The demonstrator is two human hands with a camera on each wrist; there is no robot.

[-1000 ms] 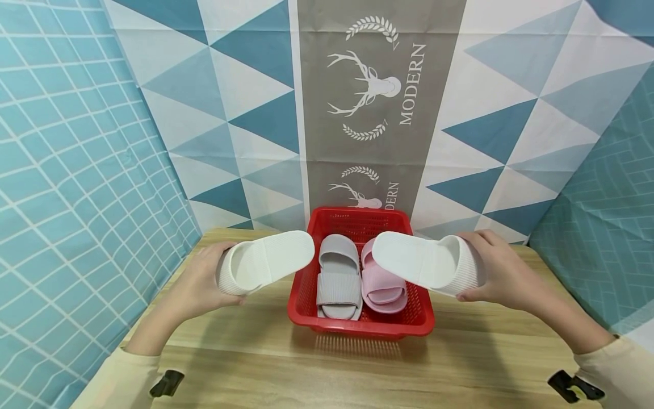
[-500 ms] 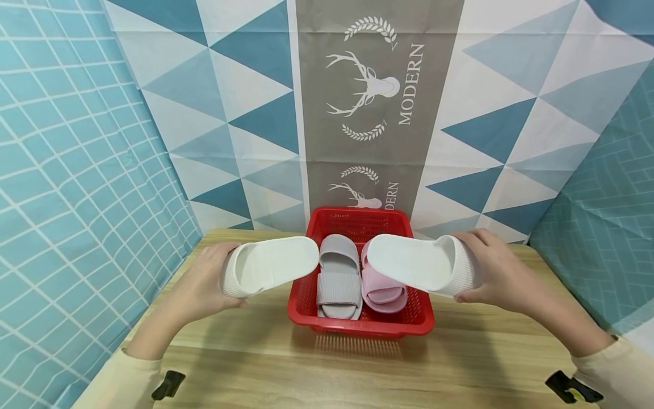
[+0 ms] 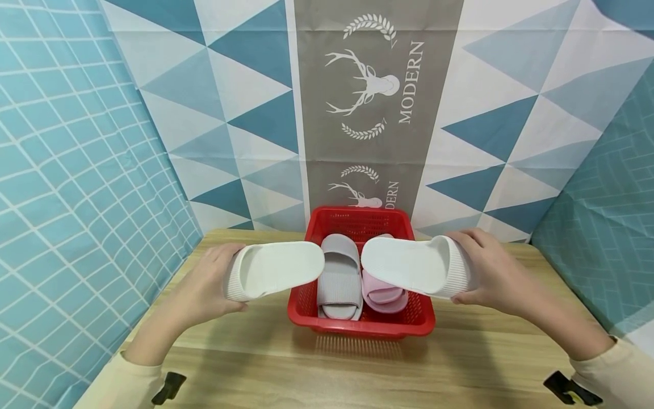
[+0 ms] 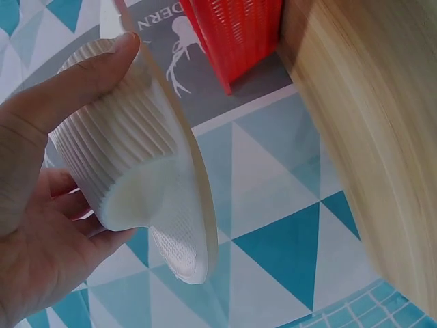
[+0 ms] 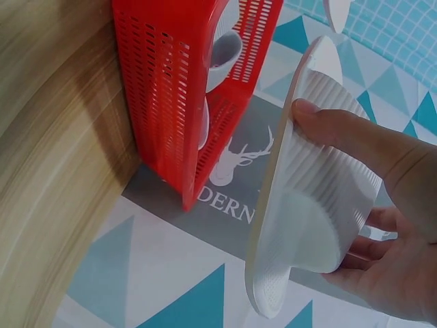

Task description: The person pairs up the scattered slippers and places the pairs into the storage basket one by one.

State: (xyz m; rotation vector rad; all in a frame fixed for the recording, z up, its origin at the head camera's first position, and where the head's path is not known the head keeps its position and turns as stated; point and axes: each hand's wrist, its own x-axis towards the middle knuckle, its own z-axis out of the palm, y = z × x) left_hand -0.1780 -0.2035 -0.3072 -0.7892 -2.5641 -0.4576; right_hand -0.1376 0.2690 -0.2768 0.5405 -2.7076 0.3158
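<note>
My left hand grips a white slide slipper by its ribbed strap. In the left wrist view the thumb lies across that strap, with the fingers on the far side. Another white slipper is held the same way in my right hand; its ribbed strap faces the right wrist camera. Both slippers are in the air, heel ends pointing at each other, a small gap apart. Below and between them stands a red basket holding grey slippers and pink slippers, the pink partly covered.
The basket sits on a wood-grain table near its back edge. Behind rises a patterned wall cloth with triangles and deer heads. Blue tiled cloth borders the left, and a teal cloth the right.
Both white slippers have come closer together over the basket. The left one has turned nearer to level and sunk slightly; the right one has shifted left. The basket and its slippers stay put.
</note>
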